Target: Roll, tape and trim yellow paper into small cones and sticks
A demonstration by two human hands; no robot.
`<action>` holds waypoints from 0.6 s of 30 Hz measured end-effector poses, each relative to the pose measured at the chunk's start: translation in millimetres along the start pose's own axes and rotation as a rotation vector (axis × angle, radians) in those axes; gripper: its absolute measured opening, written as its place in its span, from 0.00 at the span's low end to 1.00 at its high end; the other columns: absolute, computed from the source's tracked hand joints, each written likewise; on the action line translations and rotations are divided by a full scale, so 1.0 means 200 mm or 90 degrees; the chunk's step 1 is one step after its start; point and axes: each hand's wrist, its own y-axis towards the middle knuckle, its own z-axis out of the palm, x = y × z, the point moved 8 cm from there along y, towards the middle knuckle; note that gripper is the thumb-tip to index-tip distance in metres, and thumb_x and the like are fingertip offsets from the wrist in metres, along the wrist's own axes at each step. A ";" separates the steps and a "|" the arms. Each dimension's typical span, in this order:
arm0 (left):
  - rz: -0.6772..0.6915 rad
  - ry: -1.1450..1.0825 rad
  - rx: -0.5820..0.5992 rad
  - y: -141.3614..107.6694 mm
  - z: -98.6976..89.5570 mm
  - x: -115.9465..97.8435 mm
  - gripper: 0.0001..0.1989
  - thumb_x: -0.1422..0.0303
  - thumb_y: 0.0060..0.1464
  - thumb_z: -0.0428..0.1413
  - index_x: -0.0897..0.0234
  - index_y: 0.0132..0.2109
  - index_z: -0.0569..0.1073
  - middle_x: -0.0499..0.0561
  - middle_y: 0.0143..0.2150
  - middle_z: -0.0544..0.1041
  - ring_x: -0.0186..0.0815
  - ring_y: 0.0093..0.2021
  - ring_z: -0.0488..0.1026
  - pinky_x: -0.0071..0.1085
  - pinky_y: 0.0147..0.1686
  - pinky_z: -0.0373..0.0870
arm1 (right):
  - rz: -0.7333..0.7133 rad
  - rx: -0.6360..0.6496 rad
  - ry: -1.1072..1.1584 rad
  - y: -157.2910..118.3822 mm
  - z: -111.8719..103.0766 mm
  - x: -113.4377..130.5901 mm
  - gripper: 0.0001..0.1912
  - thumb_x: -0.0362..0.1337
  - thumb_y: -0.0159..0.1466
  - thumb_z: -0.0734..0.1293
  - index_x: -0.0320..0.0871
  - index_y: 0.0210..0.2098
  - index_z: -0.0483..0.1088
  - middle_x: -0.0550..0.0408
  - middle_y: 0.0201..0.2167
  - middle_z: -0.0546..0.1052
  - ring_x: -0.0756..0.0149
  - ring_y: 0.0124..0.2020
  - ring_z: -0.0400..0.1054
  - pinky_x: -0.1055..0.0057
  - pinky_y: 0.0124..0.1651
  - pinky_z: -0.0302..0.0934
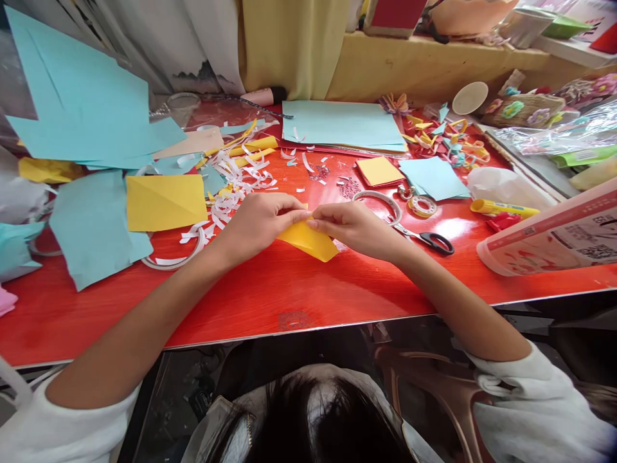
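Observation:
A folded piece of yellow paper (pixel 311 242) is pinched between both hands, above the red table (pixel 231 302). My left hand (pixel 258 222) grips its upper left edge with thumb and forefinger, and my right hand (pixel 359 228) pinches it close by, the fingertips almost meeting. One corner of the paper points down toward me; its upper part is hidden by the fingers. Left of the hands lies a creased yellow square (pixel 166 202). Just right of my right hand are black-handled scissors (pixel 436 242) and a roll of tape (pixel 380 200).
White paper shreds (pixel 231 186) lie beyond my left hand. Light blue sheets (pixel 91 225) cover the left side, and more blue sheets (pixel 337 123) lie at the back. A small yellow-topped stack (pixel 380 172), a glue stick (pixel 504 208) and a large cup (pixel 554 228) are on the right.

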 end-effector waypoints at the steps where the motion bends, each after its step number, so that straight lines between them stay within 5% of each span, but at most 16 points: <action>1: -0.009 -0.001 0.013 0.00 0.00 0.01 0.12 0.62 0.54 0.52 0.65 0.34 0.77 0.48 0.31 0.77 0.30 0.30 0.70 0.26 0.30 0.62 | 0.004 0.007 -0.003 0.00 0.00 0.00 0.13 0.39 0.65 0.59 0.38 0.27 0.65 0.61 0.21 0.58 0.77 0.22 0.50 0.75 0.24 0.44; 7: -0.082 -0.049 0.075 0.00 0.04 0.06 0.12 0.62 0.53 0.54 0.66 0.32 0.77 0.47 0.27 0.76 0.28 0.27 0.67 0.25 0.25 0.58 | 0.029 0.083 0.014 0.00 0.02 -0.02 0.14 0.42 0.62 0.62 0.40 0.24 0.61 0.62 0.19 0.58 0.77 0.21 0.51 0.75 0.23 0.44; 12: -0.091 -0.088 0.067 0.00 0.04 0.05 0.12 0.62 0.52 0.54 0.66 0.32 0.76 0.48 0.29 0.76 0.29 0.28 0.69 0.24 0.26 0.60 | 0.038 0.040 -0.003 0.00 0.03 -0.03 0.17 0.41 0.57 0.66 0.41 0.21 0.55 0.64 0.20 0.54 0.78 0.21 0.46 0.75 0.22 0.41; 18: -0.098 -0.107 0.054 0.00 0.04 0.04 0.11 0.62 0.51 0.55 0.66 0.33 0.77 0.48 0.31 0.77 0.30 0.30 0.71 0.24 0.28 0.62 | 0.084 0.021 0.069 -0.01 0.06 -0.03 0.16 0.45 0.52 0.69 0.39 0.33 0.67 0.59 0.24 0.68 0.75 0.24 0.59 0.76 0.25 0.47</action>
